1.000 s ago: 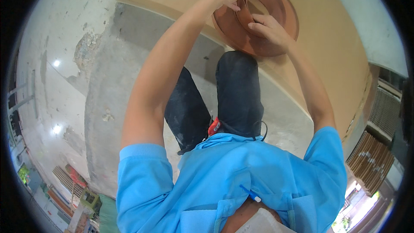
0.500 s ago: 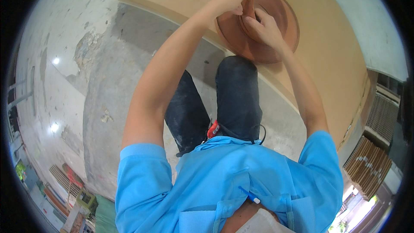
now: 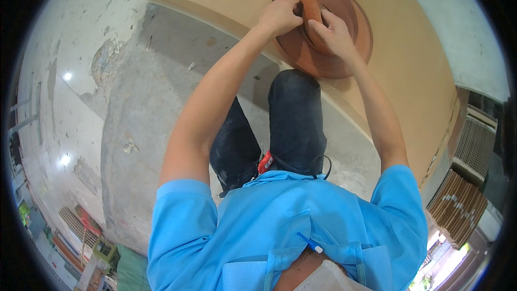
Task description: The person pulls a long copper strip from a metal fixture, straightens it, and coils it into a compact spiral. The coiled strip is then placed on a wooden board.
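Note:
A brown leather-like hat (image 3: 344, 67) with a wide round brim rests on the tan tabletop, its opening facing up. A lighter brown band (image 3: 310, 2) stands up out of that opening between my two hands. My left hand (image 3: 280, 17) is closed at the band's left side, fingertips curled in against it; what lies under the fingertips is hidden. My right hand (image 3: 335, 35) grips the band from the right, thumb on its near face and fingers reaching down inside the hat.
The tan table (image 3: 409, 70) runs across the top and right. Below it is worn grey concrete floor (image 3: 161, 91) with peeled patches. Stacked brown cardboard-like sheets (image 3: 458, 207) stand at the lower right, beside a grid-like panel (image 3: 476, 140). A green crate (image 3: 106, 252) sits lower left.
My left hand has come down and slightly left from the hat's far edge. The band now stands more upright and shows more of its face. My right hand stays nearly in place.

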{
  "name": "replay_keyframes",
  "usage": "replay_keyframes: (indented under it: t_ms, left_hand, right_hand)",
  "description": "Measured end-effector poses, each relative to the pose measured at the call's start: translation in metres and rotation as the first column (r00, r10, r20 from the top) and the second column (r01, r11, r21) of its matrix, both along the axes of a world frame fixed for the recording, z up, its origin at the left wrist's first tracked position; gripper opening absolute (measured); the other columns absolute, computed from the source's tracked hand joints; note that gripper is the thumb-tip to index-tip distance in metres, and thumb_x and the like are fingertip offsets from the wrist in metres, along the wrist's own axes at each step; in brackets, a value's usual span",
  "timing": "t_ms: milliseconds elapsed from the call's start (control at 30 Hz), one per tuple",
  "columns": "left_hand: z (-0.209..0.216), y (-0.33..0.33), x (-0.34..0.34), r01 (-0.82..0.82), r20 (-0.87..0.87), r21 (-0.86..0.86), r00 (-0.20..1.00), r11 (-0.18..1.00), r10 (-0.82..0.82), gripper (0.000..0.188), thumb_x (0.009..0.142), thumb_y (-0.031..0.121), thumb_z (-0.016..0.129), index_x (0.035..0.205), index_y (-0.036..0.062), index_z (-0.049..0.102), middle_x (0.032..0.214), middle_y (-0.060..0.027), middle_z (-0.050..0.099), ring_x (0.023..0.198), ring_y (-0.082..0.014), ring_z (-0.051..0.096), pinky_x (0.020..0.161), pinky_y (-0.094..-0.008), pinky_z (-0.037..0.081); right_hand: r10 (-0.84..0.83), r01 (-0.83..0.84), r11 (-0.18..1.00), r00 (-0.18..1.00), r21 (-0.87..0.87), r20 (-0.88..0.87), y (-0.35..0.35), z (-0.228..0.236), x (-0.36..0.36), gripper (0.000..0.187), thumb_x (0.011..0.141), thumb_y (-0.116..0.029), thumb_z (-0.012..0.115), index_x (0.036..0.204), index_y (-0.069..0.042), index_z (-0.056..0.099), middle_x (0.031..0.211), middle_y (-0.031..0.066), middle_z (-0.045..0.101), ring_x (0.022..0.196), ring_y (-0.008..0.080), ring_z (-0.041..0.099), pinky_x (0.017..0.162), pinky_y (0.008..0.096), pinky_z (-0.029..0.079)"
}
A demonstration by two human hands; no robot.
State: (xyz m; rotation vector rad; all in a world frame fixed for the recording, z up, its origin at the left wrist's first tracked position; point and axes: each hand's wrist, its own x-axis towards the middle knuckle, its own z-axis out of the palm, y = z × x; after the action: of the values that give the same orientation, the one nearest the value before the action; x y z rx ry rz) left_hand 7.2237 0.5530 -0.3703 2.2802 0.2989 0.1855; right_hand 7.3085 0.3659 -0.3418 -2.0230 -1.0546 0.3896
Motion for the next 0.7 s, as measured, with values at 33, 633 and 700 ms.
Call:
replay_keyframes:
  t_ms: [33,633,700]
  left_hand:
    - [0.001,-0.001,0.000,-0.013,-0.021,0.015,1.000,1.000,0.014,0.049,0.080,0.022,0.072,0.126,0.0068,0.066,0.120,-0.0155,0.069,0.116,-0.0353,0.065,0.097,-0.0452,0.054]
    - [-0.010,0.003,0.003,0.039,0.139,-0.294,0.990,0.955,0.002,0.039,0.080,0.010,0.068,0.117,-0.0001,0.062,0.107,-0.0177,0.071,0.096,-0.0328,0.069,0.086,-0.0422,0.054]
    - [-0.003,0.003,0.000,0.001,0.050,-0.401,0.999,0.916,0.021,0.039,0.084,0.011,0.064,0.122,-0.0020,0.060,0.106,-0.0172,0.071,0.095,-0.0307,0.069,0.087,-0.0403,0.054]
  right_hand:
    - [-0.046,0.046,0.998,0.999,-0.032,-0.010,0.000,0.002,-0.001,0.037,0.095,-0.035,0.070,0.110,-0.001,0.067,0.081,0.0125,0.061,0.069,0.0186,0.052,0.067,0.0356,0.047]
    - [-0.004,0.123,0.898,0.962,-0.422,0.271,0.009,0.011,-0.044,0.035,0.099,-0.028,0.055,0.117,0.000,0.045,0.090,0.0290,0.071,0.085,0.0479,0.070,0.076,0.0602,0.054]
    - [-0.013,0.130,0.906,0.960,-0.403,0.281,0.009,0.011,-0.049,0.035,0.098,-0.025,0.057,0.120,0.000,0.046,0.090,0.0281,0.070,0.086,0.0479,0.069,0.075,0.0591,0.054]
